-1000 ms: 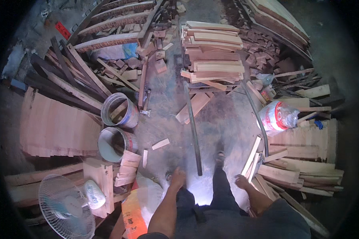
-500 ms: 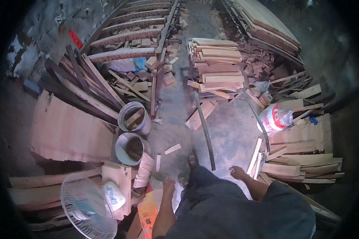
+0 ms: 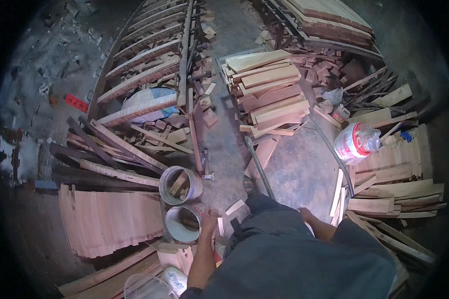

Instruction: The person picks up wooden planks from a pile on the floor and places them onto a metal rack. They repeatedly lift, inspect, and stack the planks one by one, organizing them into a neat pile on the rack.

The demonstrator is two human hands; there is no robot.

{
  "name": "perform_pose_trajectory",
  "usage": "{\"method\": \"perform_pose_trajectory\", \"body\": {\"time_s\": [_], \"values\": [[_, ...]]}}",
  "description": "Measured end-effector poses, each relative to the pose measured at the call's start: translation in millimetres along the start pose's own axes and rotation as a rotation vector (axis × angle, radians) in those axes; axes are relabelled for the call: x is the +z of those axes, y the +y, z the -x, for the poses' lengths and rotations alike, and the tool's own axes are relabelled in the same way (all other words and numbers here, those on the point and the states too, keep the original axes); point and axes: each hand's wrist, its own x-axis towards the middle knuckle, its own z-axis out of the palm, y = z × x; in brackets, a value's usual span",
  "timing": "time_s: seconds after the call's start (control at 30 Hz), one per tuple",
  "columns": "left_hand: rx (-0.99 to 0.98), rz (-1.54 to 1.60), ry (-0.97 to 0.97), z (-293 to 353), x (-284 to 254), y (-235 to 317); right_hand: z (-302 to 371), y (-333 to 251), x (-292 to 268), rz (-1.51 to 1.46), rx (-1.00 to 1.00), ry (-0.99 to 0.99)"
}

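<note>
My left hand (image 3: 209, 219) hangs low at my left side, right beside the rim of the lower bucket (image 3: 183, 224). It is seen from above, so its fingers are hidden and I cannot tell whether they are curled around anything. At my right side my right hand (image 3: 307, 216) is mostly covered by my dark clothing, with only its back and wrist showing. Ahead of me stands a metal-framed cart (image 3: 261, 169) with two long handles pointing toward me. A stack of sawn wooden boards (image 3: 274, 99) lies on it.
Another bucket (image 3: 181, 185) holds wood offcuts. Wooden slats (image 3: 110, 219) stand at left, near a white fan (image 3: 144, 286). On the right, a white-and-red tub (image 3: 351, 144) sits by stacked planks (image 3: 404, 194). A long wooden rack (image 3: 149, 74) runs along the far left.
My view has turned and moved forward, so the cart, its boards and the buckets appear closer. My left hand is now beside the lower bucket, and my right hand has become mostly hidden.
</note>
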Motion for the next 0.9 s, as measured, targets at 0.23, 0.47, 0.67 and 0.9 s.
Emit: {"method": "perform_pose_trajectory", "body": {"time_s": [0.23,0.47,0.67,0.9], "values": [[0.062,0.139,0.198,-99.3,-61.3,45.8,-156.9,-184.8,-140.8,-0.656,0.163,0.069],[-0.049,0.027,-0.005,-154.5,-52.2,52.5,-204.7,-272.6,-203.9,-0.92,0.317,0.009],[0.054,-0.058,-0.165,-207.4,-113.2,125.5,-283.0,-320.5,-217.8,-1.145,0.404,0.041],[0.117,-0.102,0.123,-293.7,-207.6,149.7,-418.2,-437.9,-282.7,-1.179,0.283,0.219]]}}
